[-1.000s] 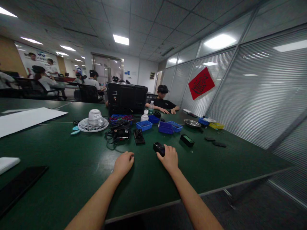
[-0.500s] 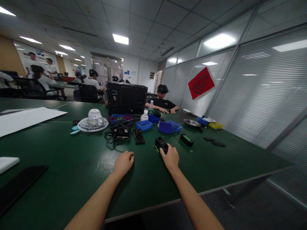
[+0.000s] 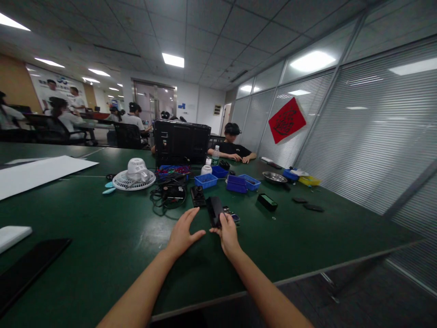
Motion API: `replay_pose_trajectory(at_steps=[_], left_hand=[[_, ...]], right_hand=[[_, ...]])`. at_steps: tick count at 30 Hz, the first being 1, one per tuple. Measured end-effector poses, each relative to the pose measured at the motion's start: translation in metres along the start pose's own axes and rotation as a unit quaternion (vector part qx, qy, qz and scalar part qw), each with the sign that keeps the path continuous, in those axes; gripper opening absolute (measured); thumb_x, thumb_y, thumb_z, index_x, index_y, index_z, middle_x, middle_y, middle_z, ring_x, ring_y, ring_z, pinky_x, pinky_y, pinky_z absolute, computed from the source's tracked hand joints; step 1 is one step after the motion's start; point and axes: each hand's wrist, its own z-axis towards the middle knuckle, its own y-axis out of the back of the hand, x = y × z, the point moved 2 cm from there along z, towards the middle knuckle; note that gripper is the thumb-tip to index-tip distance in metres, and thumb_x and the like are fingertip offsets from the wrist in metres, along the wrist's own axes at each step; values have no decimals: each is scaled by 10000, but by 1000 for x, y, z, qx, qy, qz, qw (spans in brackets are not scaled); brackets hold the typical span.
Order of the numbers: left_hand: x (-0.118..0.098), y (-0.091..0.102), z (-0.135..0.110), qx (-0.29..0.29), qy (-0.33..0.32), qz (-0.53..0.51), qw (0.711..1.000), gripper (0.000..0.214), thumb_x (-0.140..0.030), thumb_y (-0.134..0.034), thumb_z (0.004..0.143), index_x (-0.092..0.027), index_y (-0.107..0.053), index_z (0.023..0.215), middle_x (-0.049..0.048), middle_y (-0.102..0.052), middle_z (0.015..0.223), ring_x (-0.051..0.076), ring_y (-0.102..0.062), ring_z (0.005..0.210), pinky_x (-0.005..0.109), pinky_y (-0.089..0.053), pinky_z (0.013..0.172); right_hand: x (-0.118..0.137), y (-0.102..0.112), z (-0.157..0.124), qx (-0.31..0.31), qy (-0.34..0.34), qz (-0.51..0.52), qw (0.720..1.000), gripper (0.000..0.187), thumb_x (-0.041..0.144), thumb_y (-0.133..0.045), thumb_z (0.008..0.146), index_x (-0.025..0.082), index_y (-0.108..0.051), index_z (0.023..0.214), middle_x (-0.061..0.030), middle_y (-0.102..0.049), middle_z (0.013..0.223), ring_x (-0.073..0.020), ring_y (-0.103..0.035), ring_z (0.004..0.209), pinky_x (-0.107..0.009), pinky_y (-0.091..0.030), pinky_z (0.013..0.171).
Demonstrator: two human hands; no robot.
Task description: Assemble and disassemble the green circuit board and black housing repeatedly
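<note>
My right hand [image 3: 229, 234] grips a black plastic casing [image 3: 214, 210], tilted above the green table, thumb on its near right edge. Just beyond that hand lies a small device with circuit parts [image 3: 233, 216], partly hidden by my fingers. To the left, my left hand [image 3: 184, 231] is open, thumb and fingers apart, close to the casing but not touching it. A black stand-like part with a round knob [image 3: 197, 195] rests beyond the left fingertips. Farther right sits a black box with a green top [image 3: 267, 202].
Blue trays [image 3: 205, 181], tangled black cables [image 3: 167, 196] and a white fan part [image 3: 134, 175] lie across the middle. A metal bowl [image 3: 274, 177] and a yellow tray [image 3: 309, 181] are at right. A person [image 3: 232, 146] sits opposite, beside a large black panel [image 3: 182, 142].
My right hand has lifted the black casing and moved it left, exposing the circuit parts on the table. My left hand has moved toward it and spread its fingers.
</note>
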Motion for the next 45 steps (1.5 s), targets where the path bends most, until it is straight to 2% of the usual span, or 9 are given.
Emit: replay_pose_trajectory(at_steps=[4, 8, 11, 13, 18, 23, 32, 38, 45], left_hand=[[0, -8, -3, 18, -44, 0, 999, 612, -347, -642, 671, -269, -439, 1243, 69, -369, 1342, 224, -424, 1163, 394, -382, 958], [1, -8, -4, -2, -45, 35, 998, 270, -302, -593, 721, -228, -605, 980, 60, -523, 1141, 203, -494, 1016, 371, -423, 877], [-1, -6, -3, 14, -44, 71, 996, 128, -290, -544, 762, -204, -610, 830, 37, -582, 882, 182, -505, 857, 340, -433, 783], [-3, -3, -4, 27, -41, 91, 995, 92, -268, -545, 759, -202, -599, 794, 26, -573, 816, 177, -492, 814, 327, -427, 754], [-4, 2, -5, 24, -25, 94, 995, 205, -256, -617, 697, -227, -588, 898, 35, -540, 989, 193, -491, 943, 338, -419, 837], [5, 2, -4, -8, 37, 66, 997, 685, -415, -678, 619, -236, -423, 1229, 72, -410, 1261, 240, -411, 1170, 385, -343, 985], [18, -9, -1, 67, 99, 38, 992, 969, -454, -661, 618, -99, -168, 1373, 183, -271, 1414, 266, -262, 1302, 390, -253, 1052], [19, -10, -1, 60, 78, 32, 995, 914, -420, -688, 591, -131, -253, 1341, 166, -324, 1388, 276, -311, 1276, 416, -273, 1041], [14, -12, -2, 20, 105, -23, 994, 790, -307, -689, 602, -175, -320, 1288, 119, -423, 1254, 221, -527, 1031, 382, -420, 913]], right_hand=[[-24, -20, -5, 87, -178, 107, 974, 257, 422, -526, 784, 197, -422, 854, 13, -559, 642, -143, -587, 530, -267, -478, 453], [-29, -23, -8, 182, -255, 35, 949, 181, 359, -426, 835, 181, -407, 864, 7, -561, 566, -152, -587, 475, -283, -473, 457], [-24, -18, -8, 192, -199, -122, 953, 174, 351, -422, 818, 183, -425, 861, 16, -555, 561, -147, -562, 440, -275, -454, 446], [-13, -11, -8, 150, -72, -269, 949, 166, 323, -456, 791, 183, -476, 878, 3, -575, 619, -144, -570, 499, -274, -454, 506], [25, 12, -5, -36, 235, -466, 852, 255, 288, -377, 819, 180, -571, 943, -61, -603, 900, -172, -563, 819, -285, -413, 742], [47, 42, 22, -129, 216, -534, 807, 390, 420, -369, 828, 145, -572, 1016, -100, -576, 936, -212, -527, 881, -301, -404, 730], [21, 49, 33, 4, 69, -684, 726, 484, 441, -497, 771, 117, -530, 1129, -153, -583, 1032, -245, -549, 923, -321, -421, 714], [20, 31, 28, 32, 109, -632, 767, 393, 324, -533, 752, 107, -562, 1078, -146, -613, 984, -230, -582, 908, -311, -435, 776], [27, 3, 30, 40, 66, -358, 930, 365, 376, -491, 764, 170, -544, 1061, -28, -616, 773, -117, -558, 450, -248, -458, 424]])
